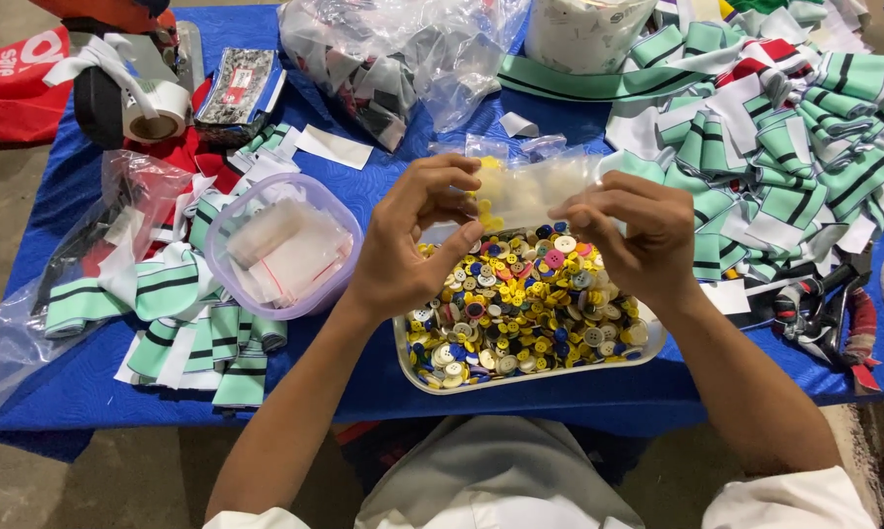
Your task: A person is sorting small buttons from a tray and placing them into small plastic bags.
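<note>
A person seated at a blue-covered counter [383, 377] holds a small clear plastic bag [532, 191] with both hands at the centre of the frame, just above a tray of buttons. The left hand [407, 240] pinches the bag's left edge between thumb and curled fingers; the right hand [630, 235] grips its right edge, fingers closed on the plastic. A few yellow buttons show through the bag near its left side.

Directly below the hands, at lower centre, a shallow white tray [417, 367] is heaped with loose buttons [520, 304] in yellow, blue, white, pink and grey. To its left, in the middle left of the frame, stands a round clear tub [228, 294] with a lilac rim, holding a stack of small empty plastic bags [285, 250].

Green, white and black striped fabric pieces [785, 147] lie piled across the upper right of the frame, with more of the same [202, 333] spread at lower left beside the tub. A large clear bag of fabric scraps [383, 59] sits at top centre, and a roll of white tape [158, 113] at upper left. Dark metal pliers with red grips [834, 313] rest at the right edge, near the person's right forearm.
</note>
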